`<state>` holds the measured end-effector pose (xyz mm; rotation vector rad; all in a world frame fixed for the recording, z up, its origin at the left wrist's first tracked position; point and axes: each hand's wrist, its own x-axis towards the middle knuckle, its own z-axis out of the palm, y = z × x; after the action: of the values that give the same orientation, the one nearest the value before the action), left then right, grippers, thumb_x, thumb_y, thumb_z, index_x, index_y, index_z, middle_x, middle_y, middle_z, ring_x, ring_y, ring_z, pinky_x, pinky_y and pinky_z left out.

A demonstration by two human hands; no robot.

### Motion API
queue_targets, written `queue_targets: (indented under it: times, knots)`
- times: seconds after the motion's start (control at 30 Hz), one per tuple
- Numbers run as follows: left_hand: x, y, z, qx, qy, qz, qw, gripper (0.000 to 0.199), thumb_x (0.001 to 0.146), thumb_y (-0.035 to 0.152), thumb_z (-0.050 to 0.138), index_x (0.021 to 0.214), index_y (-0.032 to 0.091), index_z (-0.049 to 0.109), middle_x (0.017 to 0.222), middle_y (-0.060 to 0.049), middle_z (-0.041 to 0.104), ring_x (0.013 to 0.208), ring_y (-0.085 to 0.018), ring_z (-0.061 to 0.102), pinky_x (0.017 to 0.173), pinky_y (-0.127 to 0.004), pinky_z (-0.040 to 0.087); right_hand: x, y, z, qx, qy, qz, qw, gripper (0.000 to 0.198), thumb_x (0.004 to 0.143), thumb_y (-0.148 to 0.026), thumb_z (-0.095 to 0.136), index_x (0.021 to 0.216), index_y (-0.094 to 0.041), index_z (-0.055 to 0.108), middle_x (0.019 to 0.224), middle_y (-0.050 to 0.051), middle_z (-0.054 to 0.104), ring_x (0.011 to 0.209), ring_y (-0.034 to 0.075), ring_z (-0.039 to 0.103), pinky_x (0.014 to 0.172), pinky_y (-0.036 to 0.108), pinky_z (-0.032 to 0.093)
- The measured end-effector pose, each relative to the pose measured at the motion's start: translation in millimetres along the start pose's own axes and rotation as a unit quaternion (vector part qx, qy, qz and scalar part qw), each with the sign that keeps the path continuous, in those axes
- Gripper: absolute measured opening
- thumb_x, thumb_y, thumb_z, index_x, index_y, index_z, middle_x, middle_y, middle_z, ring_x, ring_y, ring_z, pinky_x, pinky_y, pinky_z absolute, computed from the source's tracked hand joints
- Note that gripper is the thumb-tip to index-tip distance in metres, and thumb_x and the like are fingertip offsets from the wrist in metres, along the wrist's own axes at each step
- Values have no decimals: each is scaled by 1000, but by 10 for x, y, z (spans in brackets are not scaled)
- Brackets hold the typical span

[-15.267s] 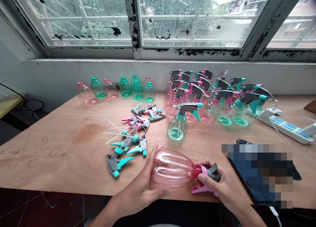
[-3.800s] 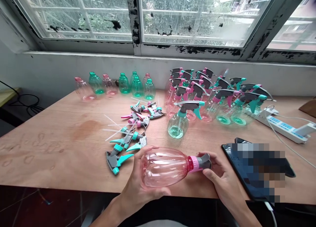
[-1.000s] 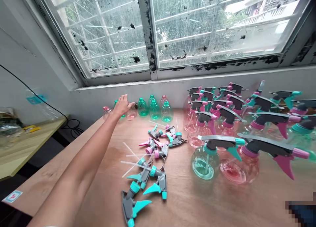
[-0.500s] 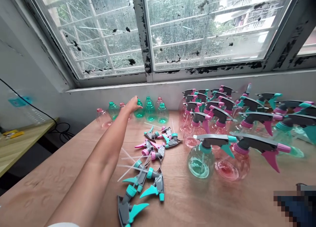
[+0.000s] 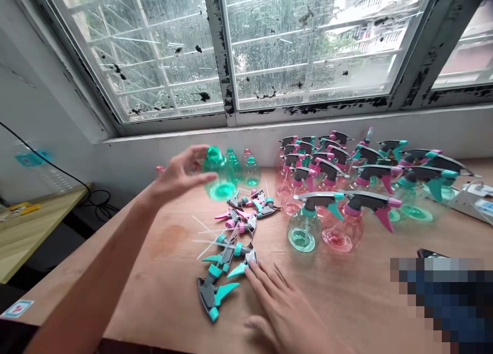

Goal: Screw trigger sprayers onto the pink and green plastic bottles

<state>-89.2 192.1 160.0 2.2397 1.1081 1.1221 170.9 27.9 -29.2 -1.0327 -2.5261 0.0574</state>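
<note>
A green see-through bottle (image 5: 220, 174) without a top is lifted off the table, gripped between the thumb and fingers of my left hand (image 5: 181, 174). My right hand (image 5: 283, 297) reaches in low with its fingers stretched out, the tips at a grey and teal spray head (image 5: 246, 259). Closer to the front edge lies another teal trigger spray head (image 5: 213, 292). Several pink and grey heads (image 5: 241, 223) with thin clear tubes are piled behind. Beyond my left hand stand more bottles without tops, among them a green one (image 5: 252, 171).
Assembled spray bottles in pink and teal crowd the right side, a teal-topped one (image 5: 304, 230) and a pink-topped one (image 5: 342, 230) in front. A blurred dark shape (image 5: 450, 308) lies at lower right. The window wall (image 5: 185, 143) bounds the back.
My left hand has taken a green bottle from the back row and brought it up and nearer. My right hand has come into view by the spray heads.
</note>
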Motion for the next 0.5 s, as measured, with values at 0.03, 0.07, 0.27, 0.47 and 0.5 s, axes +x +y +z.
queue_targets:
  times: [0.03, 0.07, 0.27, 0.47, 0.5]
  knots:
    - [-245, 77, 112, -38, 10, 27, 999, 68, 74, 32, 87, 134, 20, 58, 134, -13, 65, 128, -32, 58, 110, -47, 45, -75, 4, 45, -27, 6, -14, 1000, 67, 96, -38, 63, 152, -8, 43, 153, 20, 48, 133, 42, 56, 101, 56, 57]
    - [-490, 147, 224, -80, 23, 52, 995, 68, 75, 28, 87, 135, 22, 57, 134, -13, 65, 130, -33, 57, 112, -49, 43, -171, 20, 82, -54, 17, -27, 998, 66, 94, -39, 65, 150, -10, 46, 150, 22, 53, 127, 43, 61, 97, 57, 59]
    - [-1615, 528, 896, -233, 28, 23, 972, 62, 80, 35, 83, 137, 29, 57, 138, -10, 63, 130, -34, 56, 108, -43, 49, -631, 212, 37, -112, 64, 49, 991, 70, 79, -30, 77, 143, -13, 54, 140, 26, 63, 120, 45, 66, 89, 54, 63]
    - [-1928, 611, 1572, -223, 0, -43, 974, 59, 84, 58, 70, 137, 34, 59, 128, -11, 60, 124, -38, 56, 108, -54, 47, -830, 378, 57, 13, 74, 76, 994, 71, 78, -18, 72, 145, -17, 50, 148, 21, 58, 126, 39, 63, 95, 43, 61]
    - [-1939, 586, 1651, -207, -10, -59, 976, 59, 84, 59, 69, 137, 34, 59, 129, -11, 58, 125, -38, 55, 110, -55, 44, -870, 397, 58, 43, 91, 81, 992, 71, 79, -17, 70, 146, -17, 48, 148, 19, 58, 128, 37, 62, 98, 42, 59]
